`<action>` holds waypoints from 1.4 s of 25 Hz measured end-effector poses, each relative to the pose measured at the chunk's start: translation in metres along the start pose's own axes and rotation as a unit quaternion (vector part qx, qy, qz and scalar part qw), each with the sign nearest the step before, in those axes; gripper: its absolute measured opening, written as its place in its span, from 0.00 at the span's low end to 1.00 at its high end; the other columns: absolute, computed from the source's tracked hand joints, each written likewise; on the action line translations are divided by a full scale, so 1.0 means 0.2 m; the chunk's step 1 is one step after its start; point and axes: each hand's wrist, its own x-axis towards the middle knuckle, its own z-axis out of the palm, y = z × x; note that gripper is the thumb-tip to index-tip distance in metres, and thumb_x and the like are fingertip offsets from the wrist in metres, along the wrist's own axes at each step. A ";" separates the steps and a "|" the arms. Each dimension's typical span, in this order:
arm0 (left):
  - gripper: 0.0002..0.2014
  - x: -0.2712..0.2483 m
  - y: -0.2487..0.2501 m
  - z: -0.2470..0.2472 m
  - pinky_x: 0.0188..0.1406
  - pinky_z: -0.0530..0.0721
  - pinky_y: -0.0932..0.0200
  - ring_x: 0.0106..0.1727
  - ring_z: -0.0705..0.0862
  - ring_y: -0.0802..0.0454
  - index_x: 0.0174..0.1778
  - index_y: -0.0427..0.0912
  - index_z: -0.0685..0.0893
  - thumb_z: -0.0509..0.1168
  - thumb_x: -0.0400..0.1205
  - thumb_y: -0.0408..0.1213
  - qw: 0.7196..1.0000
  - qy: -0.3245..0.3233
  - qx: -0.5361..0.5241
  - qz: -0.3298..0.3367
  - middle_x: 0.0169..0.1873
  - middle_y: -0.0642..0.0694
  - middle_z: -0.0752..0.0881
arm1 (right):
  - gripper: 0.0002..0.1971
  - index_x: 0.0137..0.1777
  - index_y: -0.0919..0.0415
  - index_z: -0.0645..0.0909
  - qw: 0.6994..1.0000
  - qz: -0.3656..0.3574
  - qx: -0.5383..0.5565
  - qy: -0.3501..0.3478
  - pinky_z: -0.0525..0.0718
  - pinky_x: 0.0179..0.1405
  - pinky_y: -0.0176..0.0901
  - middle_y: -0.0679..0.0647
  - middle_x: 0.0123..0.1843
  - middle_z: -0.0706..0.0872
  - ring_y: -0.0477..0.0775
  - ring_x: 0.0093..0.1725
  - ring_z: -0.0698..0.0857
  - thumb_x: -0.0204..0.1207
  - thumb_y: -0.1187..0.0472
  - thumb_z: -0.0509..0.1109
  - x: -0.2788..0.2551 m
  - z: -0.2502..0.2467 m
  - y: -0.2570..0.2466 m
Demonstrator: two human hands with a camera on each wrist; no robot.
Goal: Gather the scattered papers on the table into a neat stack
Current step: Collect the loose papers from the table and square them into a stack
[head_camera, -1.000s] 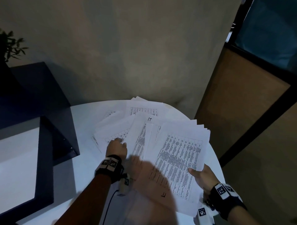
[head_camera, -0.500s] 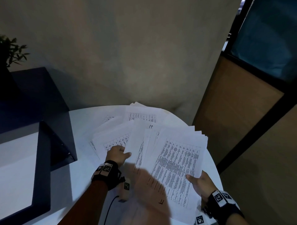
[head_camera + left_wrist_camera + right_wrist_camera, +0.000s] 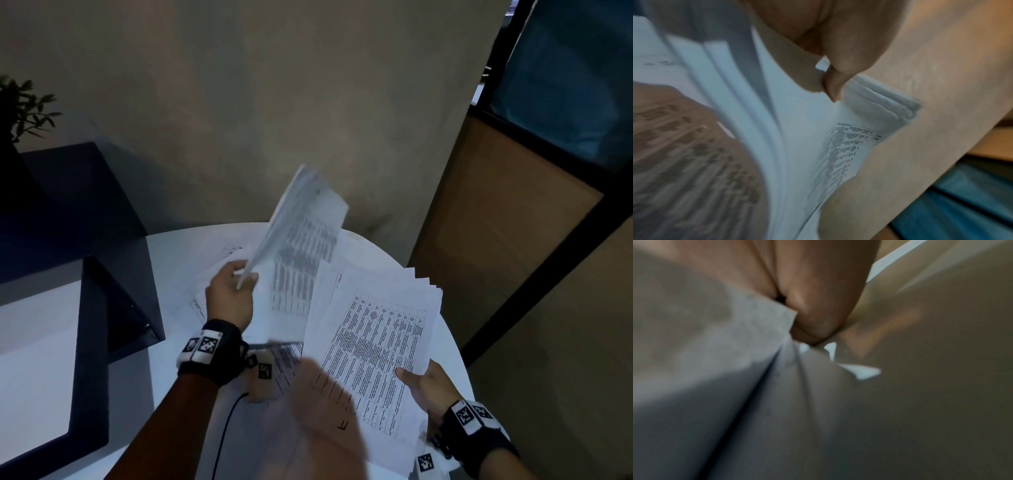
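My left hand point(image 3: 236, 287) pinches a bundle of printed sheets point(image 3: 301, 240) by its near corner and holds it lifted and tilted above the round white table point(image 3: 373, 250). The left wrist view shows my thumb and finger point(image 3: 834, 78) closed on the edge of those sheets point(image 3: 859, 142). My right hand point(image 3: 421, 387) grips a fanned stack of printed pages point(image 3: 376, 335) at its lower right edge, thumb on top. In the right wrist view the stack point(image 3: 760, 340) is blurred and close. A few loose sheets point(image 3: 222, 253) still lie flat on the table beyond my left hand.
A dark cabinet point(image 3: 102, 274) stands at the left against the table, with a potted plant point(image 3: 20, 113) on it. A plain wall is behind the table; a wooden panel with a dark frame point(image 3: 513, 222) stands at the right. A thin cable point(image 3: 226, 421) hangs from my left wrist.
My left hand, resting on the spread papers before, has pinched several sheets and lifted them up off the table. My right hand keeps hold of its stack.
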 end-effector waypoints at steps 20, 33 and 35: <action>0.20 -0.38 -0.31 0.35 0.43 0.78 0.56 0.48 0.84 0.42 0.58 0.40 0.79 0.65 0.80 0.53 0.882 -0.332 0.330 0.059 0.50 0.37 0.87 | 0.53 0.81 0.57 0.66 0.995 0.102 -0.013 -0.016 0.79 0.60 0.57 0.60 0.64 0.87 0.53 0.63 0.87 0.63 0.25 0.73 -0.18 0.03 -0.29; 0.38 -0.05 -0.43 -0.11 0.71 0.72 0.38 0.76 0.67 0.32 0.80 0.36 0.62 0.69 0.78 0.47 0.932 -0.076 0.285 -0.213 0.74 0.33 0.68 | 0.32 0.20 0.54 0.59 0.985 0.072 -0.156 0.017 0.63 0.25 0.39 0.53 0.16 0.60 0.49 0.15 0.59 0.75 0.52 0.78 -0.08 0.01 -0.21; 0.36 -0.06 -0.43 -0.08 0.69 0.73 0.38 0.75 0.68 0.33 0.78 0.35 0.64 0.69 0.78 0.48 0.925 -0.076 0.312 -0.201 0.73 0.33 0.69 | 0.33 0.19 0.53 0.58 0.985 0.086 -0.146 0.017 0.62 0.24 0.38 0.53 0.17 0.59 0.48 0.15 0.58 0.75 0.52 0.78 -0.07 -0.01 -0.19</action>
